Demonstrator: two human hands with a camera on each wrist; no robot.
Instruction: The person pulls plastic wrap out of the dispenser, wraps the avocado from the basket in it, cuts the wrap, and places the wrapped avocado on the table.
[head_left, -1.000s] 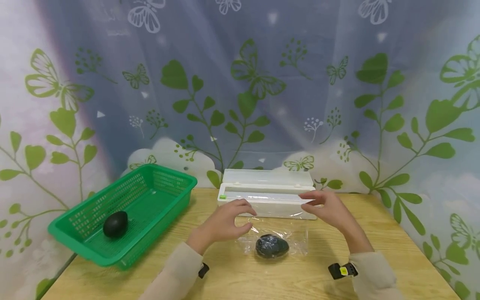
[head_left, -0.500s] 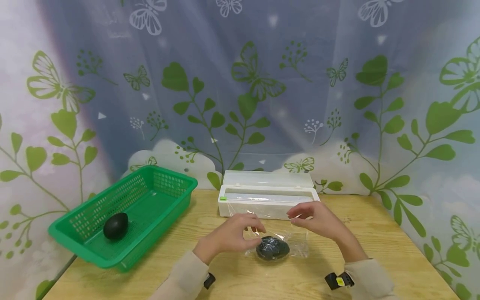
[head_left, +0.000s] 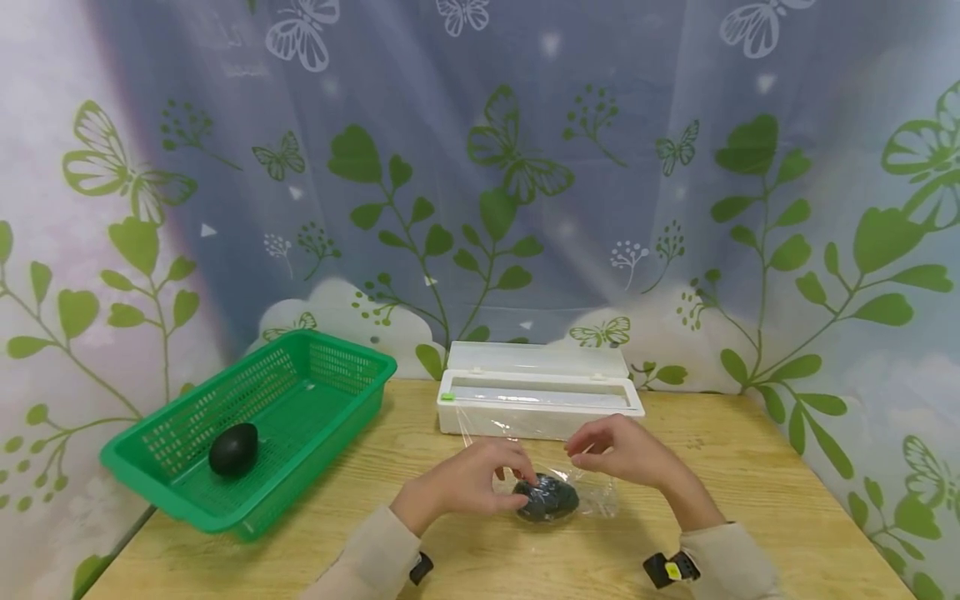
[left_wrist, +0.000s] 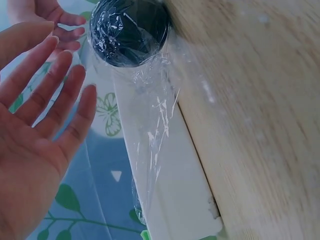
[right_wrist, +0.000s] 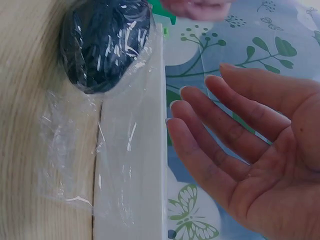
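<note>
A dark, egg-shaped avocado [head_left: 550, 498] lies on the table under clear cling film [head_left: 597, 498]. The film runs back from it to a white cling film dispenser [head_left: 540, 421] whose lid is up. My left hand [head_left: 471, 479] hovers at the avocado's left side, thumb and fingers apart. In the left wrist view that hand [left_wrist: 45, 120] has loosely spread fingers and holds nothing. Above and right of the avocado is my right hand [head_left: 622, 448], its fingers slightly bent. The right wrist view shows the right hand [right_wrist: 250, 145] beside the wrapped avocado [right_wrist: 105, 42] with nothing gripped.
A green plastic basket [head_left: 300, 479] stands at the left of the wooden table [head_left: 750, 483], a second dark avocado [head_left: 233, 449] inside it. Behind the dispenser hangs a curtain [head_left: 420, 250] printed with leaves and butterflies.
Both hands have come down and closer to the wrapped avocado: the left moved right, the right moved left and away from the dispenser. The avocado has stayed nearly in place.
</note>
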